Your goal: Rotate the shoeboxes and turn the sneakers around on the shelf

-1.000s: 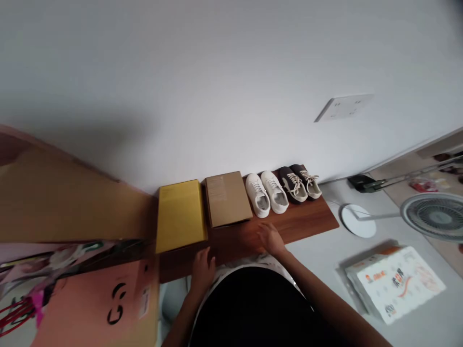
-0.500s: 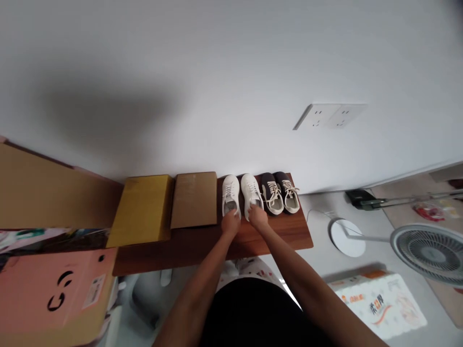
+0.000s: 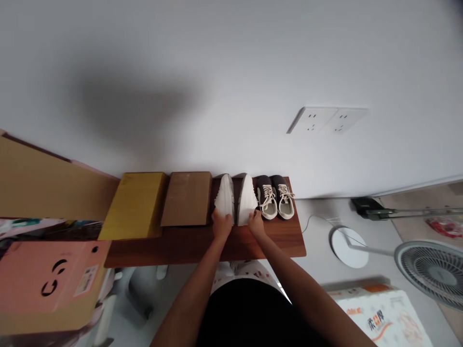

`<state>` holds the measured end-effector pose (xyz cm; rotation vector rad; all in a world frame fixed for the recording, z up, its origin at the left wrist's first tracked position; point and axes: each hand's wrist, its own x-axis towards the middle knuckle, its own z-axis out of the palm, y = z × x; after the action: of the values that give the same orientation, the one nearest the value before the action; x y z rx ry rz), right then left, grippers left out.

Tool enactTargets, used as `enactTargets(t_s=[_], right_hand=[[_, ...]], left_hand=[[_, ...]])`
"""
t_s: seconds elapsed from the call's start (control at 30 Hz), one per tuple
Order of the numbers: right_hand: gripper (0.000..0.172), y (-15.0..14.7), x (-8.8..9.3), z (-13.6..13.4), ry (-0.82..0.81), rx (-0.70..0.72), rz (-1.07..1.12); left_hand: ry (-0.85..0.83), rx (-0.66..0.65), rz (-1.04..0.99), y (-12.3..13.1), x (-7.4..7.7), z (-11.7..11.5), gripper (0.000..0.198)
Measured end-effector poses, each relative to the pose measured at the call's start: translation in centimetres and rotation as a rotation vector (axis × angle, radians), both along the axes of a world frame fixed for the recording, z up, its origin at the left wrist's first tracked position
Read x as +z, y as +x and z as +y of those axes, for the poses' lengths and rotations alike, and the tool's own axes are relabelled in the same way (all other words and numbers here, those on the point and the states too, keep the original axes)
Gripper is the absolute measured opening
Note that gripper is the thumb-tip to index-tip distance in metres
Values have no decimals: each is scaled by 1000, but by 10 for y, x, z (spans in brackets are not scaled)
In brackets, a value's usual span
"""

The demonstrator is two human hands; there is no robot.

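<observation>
Two white shoes stand tilted onto their sides on a reddish-brown wooden shelf [image 3: 267, 241]. My left hand [image 3: 222, 224] grips the heel end of the left white shoe [image 3: 224, 195]. The right white shoe [image 3: 247, 197] is held at its heel by my right hand [image 3: 255, 222]. A gap separates the two, and their toes point to the wall. Just right of them sit a dark shoe [image 3: 266, 197] and another dark shoe [image 3: 284, 196], both upright with cream laces.
Left of the shoes are a brown box [image 3: 186, 198] and a yellow box [image 3: 133, 205]. A pink carton [image 3: 47, 279] lies at lower left. On the right stand a fan [image 3: 432, 273] and a white package [image 3: 383, 315]. Sockets [image 3: 327, 120] sit on the wall.
Both white shoes, flat before, are now turned onto their sides with their outer faces up. My hands have turned with them at the heels. The camera view has shifted slightly.
</observation>
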<state>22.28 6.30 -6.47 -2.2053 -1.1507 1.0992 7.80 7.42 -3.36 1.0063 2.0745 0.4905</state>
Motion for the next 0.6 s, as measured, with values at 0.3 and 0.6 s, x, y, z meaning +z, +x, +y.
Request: enactTargets(t_s=[0.3, 0.6], right_hand=[[49, -3, 8, 8, 105, 46, -24], [53, 81, 23, -28, 210, 46, -234]], left_hand=[[-78, -163, 171, 3, 5, 15, 86], [376, -437, 22, 77, 4, -7, 64]])
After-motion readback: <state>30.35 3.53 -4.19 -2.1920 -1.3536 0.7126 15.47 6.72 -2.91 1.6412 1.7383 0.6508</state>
